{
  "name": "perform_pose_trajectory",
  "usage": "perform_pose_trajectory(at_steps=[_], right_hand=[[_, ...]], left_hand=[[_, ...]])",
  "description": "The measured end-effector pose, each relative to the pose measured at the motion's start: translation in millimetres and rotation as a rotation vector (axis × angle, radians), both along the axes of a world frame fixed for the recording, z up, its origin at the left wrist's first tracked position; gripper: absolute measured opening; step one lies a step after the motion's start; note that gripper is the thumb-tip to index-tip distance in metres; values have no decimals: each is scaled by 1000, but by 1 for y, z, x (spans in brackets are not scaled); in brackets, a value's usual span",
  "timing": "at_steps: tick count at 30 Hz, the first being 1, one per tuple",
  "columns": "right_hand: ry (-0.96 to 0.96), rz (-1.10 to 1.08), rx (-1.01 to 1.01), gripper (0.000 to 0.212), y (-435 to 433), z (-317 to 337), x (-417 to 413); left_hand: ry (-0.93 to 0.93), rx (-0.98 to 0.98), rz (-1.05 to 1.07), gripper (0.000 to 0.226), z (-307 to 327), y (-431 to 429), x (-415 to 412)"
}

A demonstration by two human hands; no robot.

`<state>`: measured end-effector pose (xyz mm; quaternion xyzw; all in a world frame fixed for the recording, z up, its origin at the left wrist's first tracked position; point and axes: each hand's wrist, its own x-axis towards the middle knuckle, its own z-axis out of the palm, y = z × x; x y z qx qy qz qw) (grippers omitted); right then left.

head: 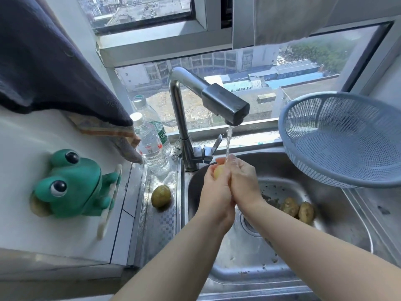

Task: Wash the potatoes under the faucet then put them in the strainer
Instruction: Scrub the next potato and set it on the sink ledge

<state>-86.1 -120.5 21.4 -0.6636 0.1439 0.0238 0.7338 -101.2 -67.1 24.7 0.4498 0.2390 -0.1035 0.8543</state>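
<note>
- Grips pale potato [219, 171] in left hand [213, 190], fingers curled round it.
- Closes right hand [244, 181] over the same potato from the right, both hands pressed together.
- Holds it directly under thin water stream [227, 142] from faucet [225, 105], water landing on fingertips and potato top.
- Works above steel sink [245, 255], wet basin, dark dirt specks on it.
- Has two brown potatoes [289, 206] on sink floor right of the hands, touching each other, near drain [251, 227].
- Has greenish potato [161, 196] on steel desk [160, 224] just left of sink rim, apart from the hands.
- Has blue-grey strainer [338, 140] tilted at right of sink, open side facing the camera.
- Shows two plastic bottles [152, 148] left of faucet base, green frog holder [71, 185] on white surface at left, dark cloth [54, 61] hanging above it.
</note>
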Motion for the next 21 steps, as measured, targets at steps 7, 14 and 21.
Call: perform_pose_trajectory(at_steps=[7,14,21], right_hand=[[8,126,-11,42,-9,0,-1],[-150,173,112,44,-31,10,-8],[-317,529,-522,58,-51,6,-14]], left_hand=[[16,18,56,14,-2,8,8],[139,-138,26,11,5,12,14],[184,-264,-146,29,1,17,13]])
